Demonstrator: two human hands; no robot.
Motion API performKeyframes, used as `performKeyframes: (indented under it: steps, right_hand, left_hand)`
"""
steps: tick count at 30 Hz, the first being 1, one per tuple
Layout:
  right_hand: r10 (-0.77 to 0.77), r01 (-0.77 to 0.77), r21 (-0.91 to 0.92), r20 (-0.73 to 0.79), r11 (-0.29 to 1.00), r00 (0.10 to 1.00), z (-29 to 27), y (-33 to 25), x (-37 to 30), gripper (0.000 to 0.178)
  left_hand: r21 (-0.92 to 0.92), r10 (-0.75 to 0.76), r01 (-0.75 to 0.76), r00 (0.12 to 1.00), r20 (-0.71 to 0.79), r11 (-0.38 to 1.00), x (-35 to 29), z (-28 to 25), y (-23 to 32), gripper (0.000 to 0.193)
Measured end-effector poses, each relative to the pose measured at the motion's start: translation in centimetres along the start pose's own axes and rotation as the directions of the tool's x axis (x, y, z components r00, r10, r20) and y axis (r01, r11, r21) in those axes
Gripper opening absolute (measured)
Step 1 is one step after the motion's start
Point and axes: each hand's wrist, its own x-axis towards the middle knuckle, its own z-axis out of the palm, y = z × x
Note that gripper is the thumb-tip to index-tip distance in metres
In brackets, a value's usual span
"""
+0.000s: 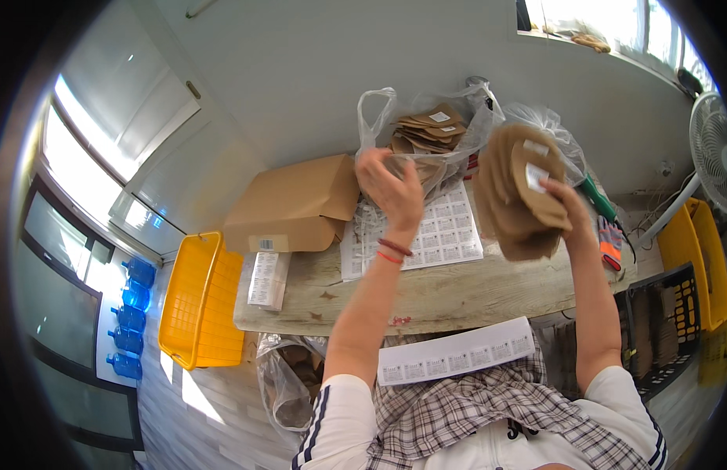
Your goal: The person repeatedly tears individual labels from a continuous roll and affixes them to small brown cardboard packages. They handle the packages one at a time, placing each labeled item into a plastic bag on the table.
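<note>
My right hand (566,205) is closed on a thick stack of flat brown pieces (504,196) with rounded ends and white labels, held above the right part of the table. The stack is slightly blurred. My left hand (391,186) has curled fingers at the near left rim of a clear plastic bag (477,129), below its raised handle loop. More brown labelled pieces (434,125) lie inside that bag. Printed label sheets (442,231) lie on the table under the bag and left forearm. Another label sheet (457,354) rests across my lap.
A brown cardboard box (293,200) and a white stack of slips (268,280) occupy the left of the wooden table (340,301). Yellow basket (199,305) stands left; a plastic bag (289,384) sits below. Gloves (610,244), a fan (714,149) and black crate (665,329) are right.
</note>
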Motion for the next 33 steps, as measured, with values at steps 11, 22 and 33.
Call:
performKeyframes:
  steps: [11,22,33]
  right_hand:
    - [0.271,-0.238,-0.140,0.307,0.961,0.913,13.8,-6.4,16.4,0.031]
    - [0.389,-0.034,-0.500,0.629,0.865,0.673,21.6,-2.0,29.9,0.037]
    - [-0.148,0.453,-0.876,0.432,0.166,0.890,21.2,0.9,35.2,0.055]
  left_hand:
    - [-0.426,-0.435,0.757,0.641,0.633,0.495,18.1,-1.0,-2.6,0.018]
    - [-0.307,-0.026,0.855,0.349,0.937,0.418,18.4,-3.2,-3.0,0.075]
    - [-0.398,-0.089,0.840,0.459,0.884,0.369,18.7,-2.9,-5.2,0.021]
